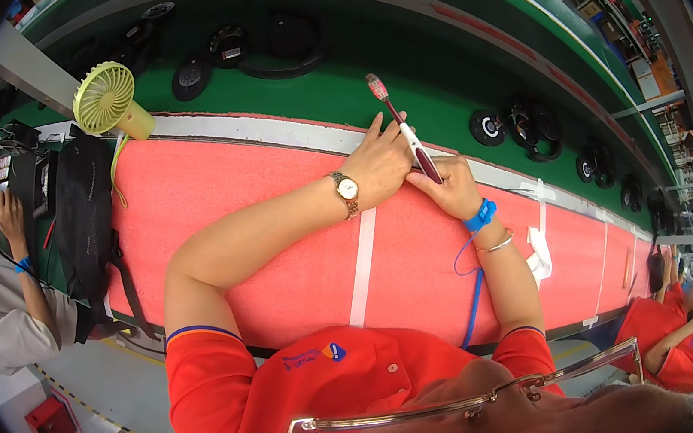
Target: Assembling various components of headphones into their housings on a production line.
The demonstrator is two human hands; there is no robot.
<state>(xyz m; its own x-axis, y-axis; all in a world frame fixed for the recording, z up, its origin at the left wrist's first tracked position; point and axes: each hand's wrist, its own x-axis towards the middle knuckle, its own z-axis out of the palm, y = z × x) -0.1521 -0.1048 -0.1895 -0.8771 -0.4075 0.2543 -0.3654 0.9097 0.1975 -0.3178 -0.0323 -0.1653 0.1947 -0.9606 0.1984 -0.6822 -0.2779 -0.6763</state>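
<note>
A dark red and white toothbrush (415,146) stands tilted up at the far edge of the pink-covered bench, its bristle head pointing away over the green conveyor. The lower end of its handle is in my right hand (454,189), held by the thumb and fingers; part of the grip is hidden. My left hand (377,163) lies just left of the handle, fingers stretched toward the conveyor and holding nothing I can see. A watch (346,188) sits on my left wrist. On my right wrist are a blue strap (480,215) with a cord and a bangle.
A yellow-green fan (109,100) stands at the bench's far left, beside a black bag (85,218). Round black parts (488,126) lie on the green conveyor (429,111). White tissue (540,253) rests right of my arm. Other people sit at both sides.
</note>
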